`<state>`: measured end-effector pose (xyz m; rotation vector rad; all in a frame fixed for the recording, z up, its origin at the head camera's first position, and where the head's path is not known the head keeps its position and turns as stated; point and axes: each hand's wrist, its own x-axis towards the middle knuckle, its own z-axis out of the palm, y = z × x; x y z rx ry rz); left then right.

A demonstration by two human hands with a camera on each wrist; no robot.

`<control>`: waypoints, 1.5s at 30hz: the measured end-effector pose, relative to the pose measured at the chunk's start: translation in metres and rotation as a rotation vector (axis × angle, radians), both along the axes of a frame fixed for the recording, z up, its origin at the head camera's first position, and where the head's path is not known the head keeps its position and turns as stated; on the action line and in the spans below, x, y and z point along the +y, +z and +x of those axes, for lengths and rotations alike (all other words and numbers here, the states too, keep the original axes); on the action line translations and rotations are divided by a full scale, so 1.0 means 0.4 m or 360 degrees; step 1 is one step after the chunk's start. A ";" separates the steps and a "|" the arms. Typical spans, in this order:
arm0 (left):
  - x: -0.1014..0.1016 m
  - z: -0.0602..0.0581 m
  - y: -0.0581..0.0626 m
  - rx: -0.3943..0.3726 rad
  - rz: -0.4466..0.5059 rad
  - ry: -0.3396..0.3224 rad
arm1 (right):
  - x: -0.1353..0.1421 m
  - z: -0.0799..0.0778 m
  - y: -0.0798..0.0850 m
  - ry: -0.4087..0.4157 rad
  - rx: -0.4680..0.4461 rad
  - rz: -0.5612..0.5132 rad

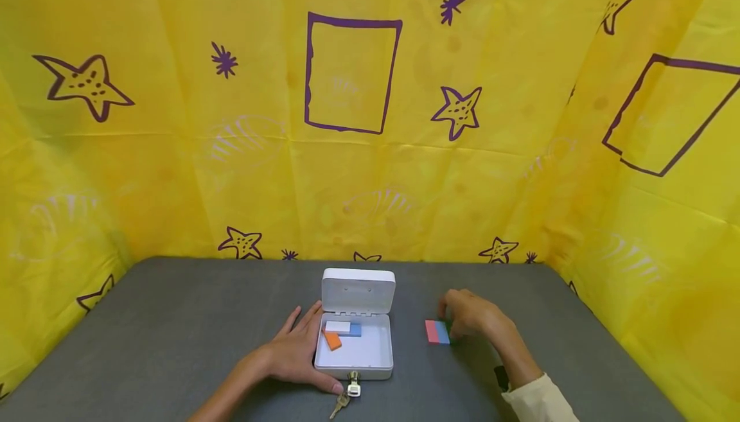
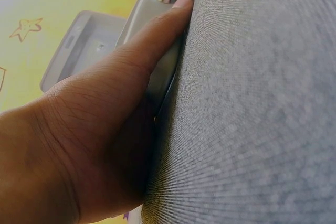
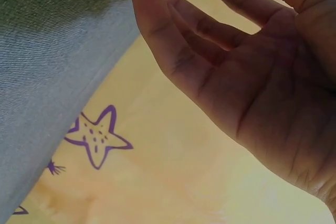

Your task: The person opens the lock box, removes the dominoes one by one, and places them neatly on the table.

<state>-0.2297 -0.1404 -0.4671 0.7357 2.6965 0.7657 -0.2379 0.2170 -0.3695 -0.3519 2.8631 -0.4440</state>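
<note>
A white metal cash box [image 1: 383,351] stands with its lid [image 1: 358,290] raised. Inside lie a white block [image 1: 338,326], a blue block [image 1: 356,330] and an orange block [image 1: 333,341]. My left hand [image 1: 295,354] rests along the box's left side, fingers straight, thumb at the front near the lock; the left wrist view shows the thumb [image 2: 163,32] against the front wall. On the right, my right hand [image 1: 476,314] reaches down beside a pink block [image 1: 431,331] and a light blue block [image 1: 442,332]. Its fingers [image 3: 157,30] are loosely bent; their tips are partly hidden.
A key [image 1: 354,386] sits in the lock at the box's front, with a second key [image 1: 340,403] hanging from it onto the grey table [image 1: 191,345]. Yellow patterned cloth [image 1: 260,184] surrounds the table at the back and sides.
</note>
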 end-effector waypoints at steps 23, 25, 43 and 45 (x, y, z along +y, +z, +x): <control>-0.001 0.011 0.010 -0.0038 0.0028 0.0056 | -0.142 0.062 0.043 0.0628 0.0450 -0.0377; -0.001 0.013 0.012 -0.0028 0.0025 0.0047 | -0.169 0.065 0.032 0.0688 0.0475 -0.0393; -0.001 0.015 0.030 0.0005 -0.0007 -0.0039 | -0.324 0.077 -0.080 0.1068 0.0647 -0.0070; -0.001 0.014 0.027 0.0020 -0.0011 -0.0039 | -0.324 0.078 -0.084 0.1077 0.0672 -0.0033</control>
